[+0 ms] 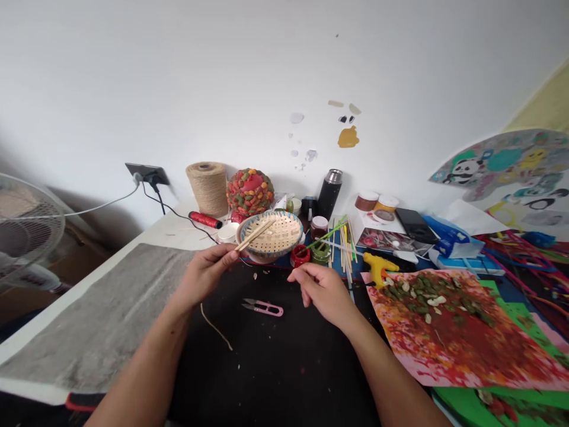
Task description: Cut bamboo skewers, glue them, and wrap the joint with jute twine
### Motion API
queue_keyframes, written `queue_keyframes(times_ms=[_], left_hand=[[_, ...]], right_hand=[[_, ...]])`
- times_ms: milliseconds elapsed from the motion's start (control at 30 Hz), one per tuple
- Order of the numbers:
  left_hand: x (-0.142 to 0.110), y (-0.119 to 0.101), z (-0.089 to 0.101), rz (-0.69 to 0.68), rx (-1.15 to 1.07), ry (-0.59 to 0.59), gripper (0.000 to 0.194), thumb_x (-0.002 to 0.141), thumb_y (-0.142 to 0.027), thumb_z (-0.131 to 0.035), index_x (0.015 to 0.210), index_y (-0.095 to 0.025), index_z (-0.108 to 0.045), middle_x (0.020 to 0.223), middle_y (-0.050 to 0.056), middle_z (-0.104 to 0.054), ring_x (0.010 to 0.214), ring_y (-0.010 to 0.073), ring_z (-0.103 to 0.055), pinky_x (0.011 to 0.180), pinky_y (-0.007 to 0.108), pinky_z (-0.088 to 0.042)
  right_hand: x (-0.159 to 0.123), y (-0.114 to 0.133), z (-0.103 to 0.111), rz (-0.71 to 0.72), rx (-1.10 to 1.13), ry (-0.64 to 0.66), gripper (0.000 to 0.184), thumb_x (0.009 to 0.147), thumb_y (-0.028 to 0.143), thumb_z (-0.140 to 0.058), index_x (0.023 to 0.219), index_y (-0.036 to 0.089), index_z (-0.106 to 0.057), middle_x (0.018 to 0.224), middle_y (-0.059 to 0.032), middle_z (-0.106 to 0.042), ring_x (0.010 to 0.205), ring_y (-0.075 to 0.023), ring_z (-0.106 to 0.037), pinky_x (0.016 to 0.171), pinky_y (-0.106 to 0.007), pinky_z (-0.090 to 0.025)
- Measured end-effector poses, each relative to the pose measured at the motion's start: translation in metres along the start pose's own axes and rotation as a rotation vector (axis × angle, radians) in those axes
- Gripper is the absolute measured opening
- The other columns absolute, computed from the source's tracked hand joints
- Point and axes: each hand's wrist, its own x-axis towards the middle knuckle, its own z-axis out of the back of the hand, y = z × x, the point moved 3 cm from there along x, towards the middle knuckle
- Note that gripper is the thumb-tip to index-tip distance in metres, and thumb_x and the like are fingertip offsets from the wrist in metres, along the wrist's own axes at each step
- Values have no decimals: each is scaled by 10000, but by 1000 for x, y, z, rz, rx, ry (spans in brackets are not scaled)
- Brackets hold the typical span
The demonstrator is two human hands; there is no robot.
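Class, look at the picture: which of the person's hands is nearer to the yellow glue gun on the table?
The right hand. It hovers just left of the yellow glue gun, not touching it. The left hand, holding wooden sticks, is farther left.

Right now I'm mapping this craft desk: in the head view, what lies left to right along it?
Fan → twine spool → left hand holding wooden sticks → pink snips → right hand → yellow glue gun → red collage sheet.

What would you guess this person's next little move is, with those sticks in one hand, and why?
Probably the right hand reaches for the twine or snips. The left hand pinches two sticks together, the right is empty, and both lie loose on the mat just below.
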Motion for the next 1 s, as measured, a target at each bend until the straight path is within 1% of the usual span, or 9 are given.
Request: queue_keyframes(times_ms=[100, 167, 267, 367, 500, 667, 800, 867, 1000], left_hand=[[0, 0, -9, 9, 27, 49, 409, 893, -577, -738, 958, -188, -846, 679, 17, -639, 624, 151, -502, 594, 241, -405], [0, -1, -17, 10, 72, 85, 400, 908, -559, -722, 984, -184, -841, 688, 15, -638, 626, 150, -502, 599, 244, -403], [0, -2, -24, 8, 122, 91, 390, 926, -540, -694, 957, -175, -827, 695, 9, -631, 638, 151, -510, 616, 247, -406], [0, -4, -26, -9, 151, 95, 393, 955, -532, -652, 917, -169, -798, 684, 0, -604, 658, 155, -518, 641, 249, -410], [0, -7, -27, -11, 140, 121, 401, 985, -527, -599, 887, -171, -754, 701, -3, -607, 682, 160, -531, 669, 254, -419], [2, -10, -30, -14, 125, 124, 391, 980, -526, -586, 880, -172, -720, 694, -11, -589, 680, 159, -514, 668, 262, -410], [1, -12, -33, -23, 103, 119, 409, 972, -537, -584, 810, -174, -683, 679, -11, -566, 661, 154, -493, 649, 264, -400], [1, -13, -34, -26, 87, 114, 413, 968, -540, -591, 806, -172, -682, 678, -11, -558, 659, 151, -487, 646, 264, -399], [0, -12, -33, -14, 43, 101, 433, 952, -577, -607, 861, -166, -708, 668, -14, -554, 649, 151, -484, 628, 263, -394]], right_hand=[[-4, 7, -16, 94, -217, 87, 235, 1039, 393, -631, 974, 232, -791, 736, 1, -734, 669, -179, -677, 670, -287, -464], [-7, 11, -27, 168, -398, 135, 163, 1007, 362, -709, 1056, 240, -806, 926, -27, -784, 806, -204, -715, 756, -310, -484], [-11, 10, -42, 222, -614, 207, 329, 944, 407, -805, 1212, 218, -782, 1031, -67, -770, 938, -255, -716, 820, -346, -503], [-11, 5, -51, 232, -741, 244, 460, 884, 444, -864, 1258, 199, -756, 1121, -93, -739, 1062, -300, -692, 885, -380, -514], [-10, 4, -58, 199, -804, 260, 328, 905, 393, -849, 1151, 193, -764, 1104, -82, -718, 1047, -284, -684, 870, -372, -513], [-10, 6, -64, 179, -770, 252, 71, 969, 261, -754, 1004, 201, -742, 1022, -47, -726, 950, -226, -692, 811, -323, -483], [-10, 5, -63, 173, -679, 227, 37, 941, 206, -739, 920, 204, -709, 940, -34, -736, 882, -214, -700, 752, -302, -457], [-9, 2, -59, 127, -509, 202, 39, 949, 203, -710, 918, 214, -689, 883, -9, -732, 796, -184, -705, 703, -278, -454], [-7, -6, -55, -13, -51, 191, 49, 1003, 196, -581, 997, 217, -625, 832, 24, -709, 562, -109, -665, 572, -225, -458]])
